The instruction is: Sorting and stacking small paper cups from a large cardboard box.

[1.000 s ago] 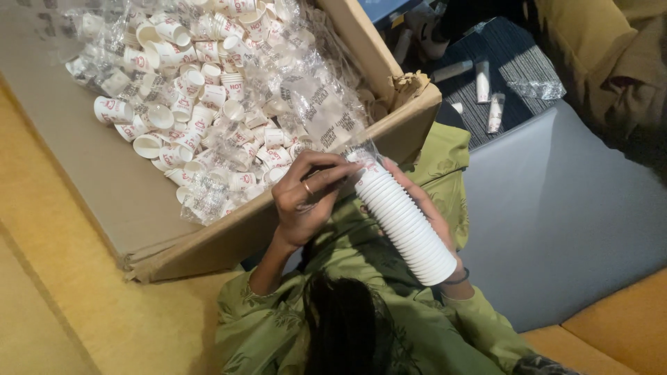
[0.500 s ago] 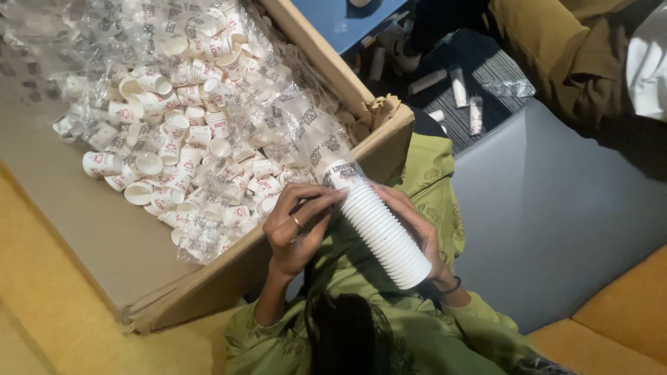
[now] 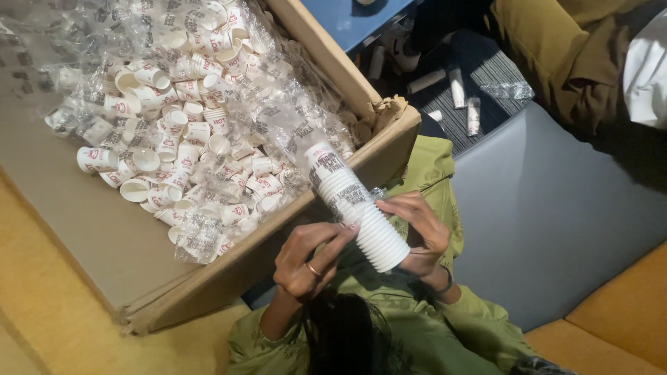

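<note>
1. Head view: a large cardboard box (image 3: 104, 257) holds many loose paper cups (image 3: 180, 146) and plastic wrap.
2. Stack of white cups (image 3: 361, 215), half out of its sleeve, above the box edge.
3. Both hands pinch it: left hand (image 3: 309, 260), right hand (image 3: 420, 232).

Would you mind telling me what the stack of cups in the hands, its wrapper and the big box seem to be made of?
Stack of cups: likely paper, matte white, with ridged stacked rims.
Wrapper: thin clear plastic film, glossy and crinkled, printed.
Big box: brown corrugated cardboard, dull, with a torn, frayed corner.
</note>
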